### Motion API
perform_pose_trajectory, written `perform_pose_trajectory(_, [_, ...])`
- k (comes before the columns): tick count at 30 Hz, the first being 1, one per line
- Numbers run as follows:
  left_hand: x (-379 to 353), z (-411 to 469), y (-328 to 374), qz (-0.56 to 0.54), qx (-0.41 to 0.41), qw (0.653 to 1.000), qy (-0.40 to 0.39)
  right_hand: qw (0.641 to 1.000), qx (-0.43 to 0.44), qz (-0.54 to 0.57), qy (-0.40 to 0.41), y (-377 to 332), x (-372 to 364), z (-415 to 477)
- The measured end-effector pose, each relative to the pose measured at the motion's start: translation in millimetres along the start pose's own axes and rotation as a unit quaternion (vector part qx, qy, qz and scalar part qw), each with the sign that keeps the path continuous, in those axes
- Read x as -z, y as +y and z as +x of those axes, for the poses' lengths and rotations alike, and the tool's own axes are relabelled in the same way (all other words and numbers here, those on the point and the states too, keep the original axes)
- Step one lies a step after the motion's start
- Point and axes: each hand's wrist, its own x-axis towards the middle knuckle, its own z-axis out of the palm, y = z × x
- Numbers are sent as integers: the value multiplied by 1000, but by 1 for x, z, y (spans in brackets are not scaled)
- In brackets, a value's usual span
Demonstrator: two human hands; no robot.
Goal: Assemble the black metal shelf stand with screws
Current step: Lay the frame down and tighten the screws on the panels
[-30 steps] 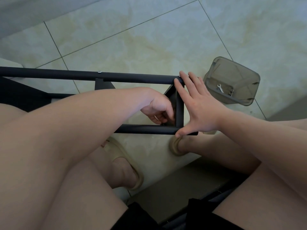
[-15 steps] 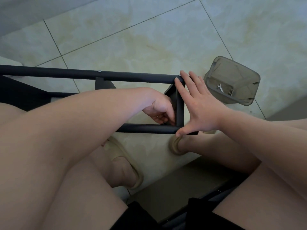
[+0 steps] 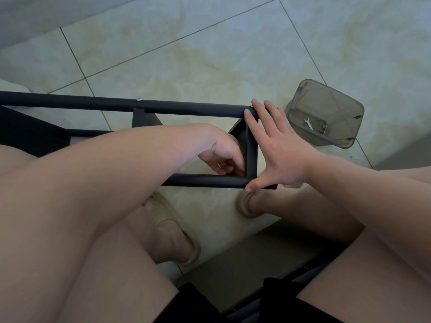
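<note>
Against the short end bar of the black shelf stand [image 3: 186, 108], the right hand [image 3: 282, 155] stays spread flat with its fingers straight and its thumb on the near tube, as it was a second ago. Just left of it, inside the frame corner, the left hand [image 3: 221, 155] keeps its fingers curled; what they pinch cannot be told. Right of the flat hand, a grey bin [image 3: 326, 108] holds a wrench [image 3: 308, 123].

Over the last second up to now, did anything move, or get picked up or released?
Nothing visibly changed. The left hand stays curled inside the corner of the black frame, the right hand stays flat against its end bar, and the grey bin has not moved.
</note>
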Motion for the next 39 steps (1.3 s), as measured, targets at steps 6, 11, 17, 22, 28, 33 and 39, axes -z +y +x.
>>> perform_pose_trajectory(6, [-1,1,0,-17,-16,1000,2,1000,2,0,3,0,-1,0])
perform_pose_trajectory(11, [-2,1,-1,-39,-27,999,-2,1000,2,0,4,1,-1,1])
perform_pose_trajectory(17, [-5,0,0,-45,-33,998,0,1000,1,2,2,0,0,0])
perform_pose_trajectory(22, [-3,-2,0,-18,-35,999,-1,1000,1,0,3,-1,1,0])
perform_pose_trajectory(28, [3,-5,-2,28,5,1000,-11,1000,1,-2,5,0,0,0])
perform_pose_trajectory(33, [1,0,1,12,-7,1000,7,1000,2,-1,4,0,-1,1])
perform_pose_trajectory(39, [-1,0,3,18,-9,1000,9,1000,1,2,4,0,0,1])
